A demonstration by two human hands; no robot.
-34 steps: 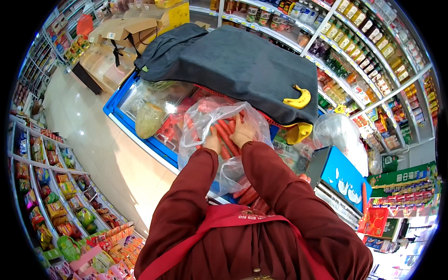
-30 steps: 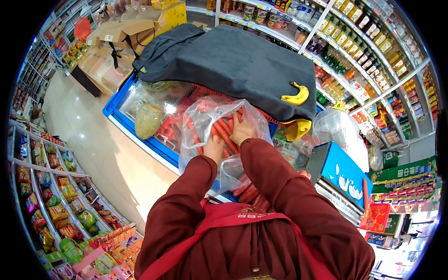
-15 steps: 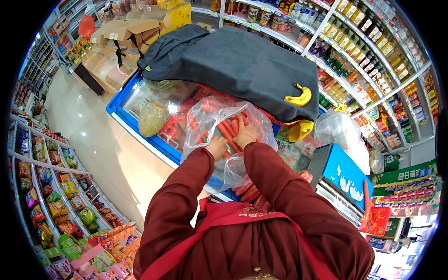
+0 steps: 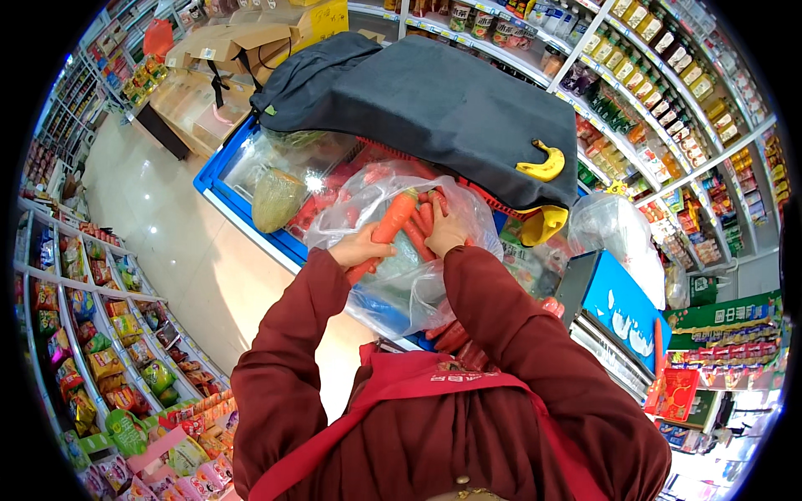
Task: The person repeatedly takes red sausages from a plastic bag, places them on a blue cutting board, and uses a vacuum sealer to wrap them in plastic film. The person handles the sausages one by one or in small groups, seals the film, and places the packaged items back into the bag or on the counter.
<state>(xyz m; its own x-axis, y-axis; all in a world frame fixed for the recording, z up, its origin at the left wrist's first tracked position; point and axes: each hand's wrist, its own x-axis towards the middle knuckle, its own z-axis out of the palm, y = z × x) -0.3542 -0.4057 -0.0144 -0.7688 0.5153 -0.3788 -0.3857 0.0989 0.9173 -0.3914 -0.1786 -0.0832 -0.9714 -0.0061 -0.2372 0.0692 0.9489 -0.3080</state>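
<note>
My left hand (image 4: 361, 247) is closed round a thick orange carrot (image 4: 393, 219), held slantwise above a clear plastic bag (image 4: 376, 288). Its upper end points away to the right. Inside the bag's mouth, my right hand (image 4: 447, 229) curls round several more carrots (image 4: 420, 224), its fingertips partly hidden among them. Loose folds of the bag spread around both hands. A greenish bundle under the film shows between the hands, too blurred to name. Below the bag lie several red, carrot-like pieces (image 4: 454, 338) by my right forearm.
The bag rests on a blue-rimmed chest (image 4: 219, 185), beside a netted melon (image 4: 278, 200). A dark cloth (image 4: 443, 100) covers the far side, with bananas (image 4: 543, 162) on it. A blue-topped box (image 4: 620, 309) stands right. Snack shelves (image 4: 104, 359) line the left; drink shelves stand behind.
My left hand has moved left and lifted a carrot out from among the others. My right hand stays on the carrots in the bag, slightly further right. The bag's near folds have shifted.
</note>
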